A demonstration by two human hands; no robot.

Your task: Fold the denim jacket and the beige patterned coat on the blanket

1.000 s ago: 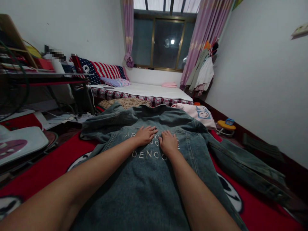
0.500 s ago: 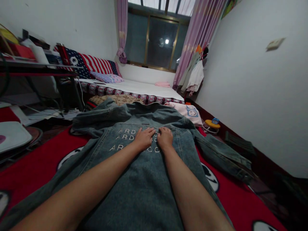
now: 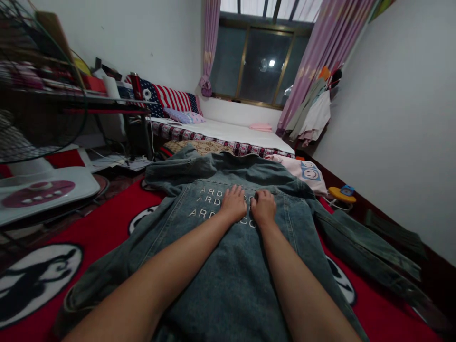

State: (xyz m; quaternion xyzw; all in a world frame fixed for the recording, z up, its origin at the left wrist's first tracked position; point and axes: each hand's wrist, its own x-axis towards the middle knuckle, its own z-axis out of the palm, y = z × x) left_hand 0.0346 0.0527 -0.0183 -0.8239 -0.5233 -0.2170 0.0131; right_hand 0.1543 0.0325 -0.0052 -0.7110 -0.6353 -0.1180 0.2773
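Since the frame half a second ago, the view has swung left, so the room sits farther right and more of the fan (image 3: 41, 192) shows; both hands remain on the jacket's lettering.

The jacket (image 3: 224, 266) lies spread back up on a red blanket (image 3: 103, 221) with round white prints, collar toward the bed (image 3: 221, 126). Its left sleeve bends at the far side and runs down to a cuff at lower left; its right sleeve stretches out to the right.

The left hand (image 3: 233, 205) rests palm down over the pale letters, its grip wide and loose, fingers pointing at the collar. Just beside it, apart by a narrow gap, the right hand (image 3: 264, 209) touches the same panel with bent fingers; I cannot tell whether that grip pinches any cloth.

Beyond the collar are a brown patterned bundle (image 3: 199, 147) and, to its right, a pink cloth (image 3: 288, 166) with smiling faces. A yellow stool (image 3: 337, 195) bearing a blue object (image 3: 347, 190) stands farther right. On the left, a cluttered worktop (image 3: 114, 111) stands behind the fan's base.
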